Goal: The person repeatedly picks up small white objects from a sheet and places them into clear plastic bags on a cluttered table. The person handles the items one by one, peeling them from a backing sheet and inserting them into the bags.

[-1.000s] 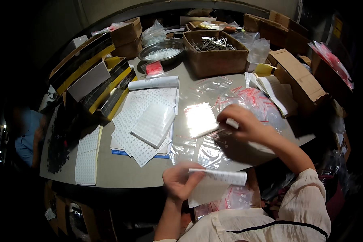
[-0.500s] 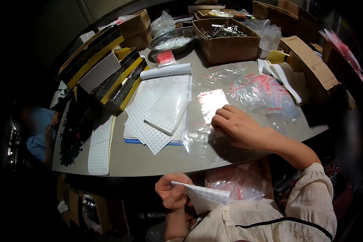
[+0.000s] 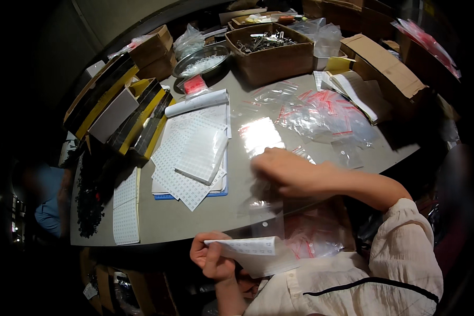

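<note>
Holding sticker sheet [image 3: 245, 246] in left hand [image 3: 213, 257] before table [image 3: 166, 221], cannot tell grip of right hand [image 3: 278, 169] over it; apparently handling bags [image 3: 260, 136], next calling for light pinch.

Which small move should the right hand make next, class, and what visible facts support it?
Probably, the right hand should slide the clear bag at the near edge of the table down toward the red-trimmed bags below: that bag bears a small white dot and reaches the edge. The left hand holds the printed sheet. Blur hides whether the right grips anything.
</note>
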Motion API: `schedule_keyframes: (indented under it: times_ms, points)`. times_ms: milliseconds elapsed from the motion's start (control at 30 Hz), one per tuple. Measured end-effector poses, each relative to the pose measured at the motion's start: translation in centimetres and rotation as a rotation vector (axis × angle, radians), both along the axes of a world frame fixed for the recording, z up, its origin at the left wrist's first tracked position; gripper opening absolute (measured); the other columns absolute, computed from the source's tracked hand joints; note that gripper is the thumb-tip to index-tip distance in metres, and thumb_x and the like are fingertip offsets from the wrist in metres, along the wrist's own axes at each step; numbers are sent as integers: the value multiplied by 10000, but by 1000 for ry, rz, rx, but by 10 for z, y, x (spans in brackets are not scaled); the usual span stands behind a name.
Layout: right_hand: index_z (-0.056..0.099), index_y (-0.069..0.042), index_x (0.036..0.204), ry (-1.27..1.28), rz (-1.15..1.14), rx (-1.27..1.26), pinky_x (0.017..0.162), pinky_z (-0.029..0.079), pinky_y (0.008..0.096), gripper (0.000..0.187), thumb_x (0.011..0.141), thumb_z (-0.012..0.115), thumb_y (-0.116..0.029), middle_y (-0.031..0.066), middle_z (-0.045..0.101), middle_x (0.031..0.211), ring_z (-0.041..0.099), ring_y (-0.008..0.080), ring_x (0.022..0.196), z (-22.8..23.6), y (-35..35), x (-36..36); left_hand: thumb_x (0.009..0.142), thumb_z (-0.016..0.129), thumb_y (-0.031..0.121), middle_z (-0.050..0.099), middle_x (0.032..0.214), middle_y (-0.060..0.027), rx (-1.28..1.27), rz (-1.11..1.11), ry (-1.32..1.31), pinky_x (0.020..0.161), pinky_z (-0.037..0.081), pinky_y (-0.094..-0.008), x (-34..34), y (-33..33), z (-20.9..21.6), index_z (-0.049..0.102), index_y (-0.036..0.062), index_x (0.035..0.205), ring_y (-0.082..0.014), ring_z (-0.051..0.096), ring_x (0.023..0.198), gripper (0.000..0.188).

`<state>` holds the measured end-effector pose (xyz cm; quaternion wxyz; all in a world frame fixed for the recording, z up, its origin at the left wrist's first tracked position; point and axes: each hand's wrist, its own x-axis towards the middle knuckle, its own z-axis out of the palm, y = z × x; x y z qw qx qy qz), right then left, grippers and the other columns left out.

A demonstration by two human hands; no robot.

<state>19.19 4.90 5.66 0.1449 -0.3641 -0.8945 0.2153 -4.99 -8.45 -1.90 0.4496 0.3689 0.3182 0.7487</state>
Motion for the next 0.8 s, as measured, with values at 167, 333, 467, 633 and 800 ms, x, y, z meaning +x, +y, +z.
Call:
schedule_keyframes:
  times_ms: [167,333,467,633,800]
  points:
    - [623,-59,1135,134,-175,58,880,488,456,264,885,689,-5,143,653,984,606,379,981,-12,15,75,875,670,128,699,806,-200,-73,-229,226,711,556,-337,0,-5,5,647,-72,944,-265,690,718,213]
    - [644,-55,1153,-101,-286,140,1012,449,440,263,901,722,-44,154,611,1125,534,358,1145,-22,-7,80,931,636,59,761,962,-262,-18,-373,232,838,573,-335,10,2,-6,659,-105,1016,-260,738,859,186]
    - [605,-28,1135,-81,-232,366,1039,440,483,430,724,703,57,194,601,1142,525,411,1176,-36,-9,83,975,655,215,676,754,-198,14,-208,-88,618,513,-356,1,5,-11,581,-22,948,-260,626,638,250]
    - [574,-44,1160,-107,-297,400,1015,442,462,280,909,688,1,176,605,1186,563,391,1117,-12,19,114,1020,603,277,590,701,-128,29,-134,-147,600,451,-325,-30,-1,-8,533,23,960,-220,564,635,269]
    - [600,-33,1229,-17,-328,890,951,502,442,347,902,708,6,180,654,1148,612,391,1109,9,20,116,1030,575,258,613,743,-141,-39,43,-115,629,462,-325,-36,-11,-10,532,22,969,-225,570,655,247]
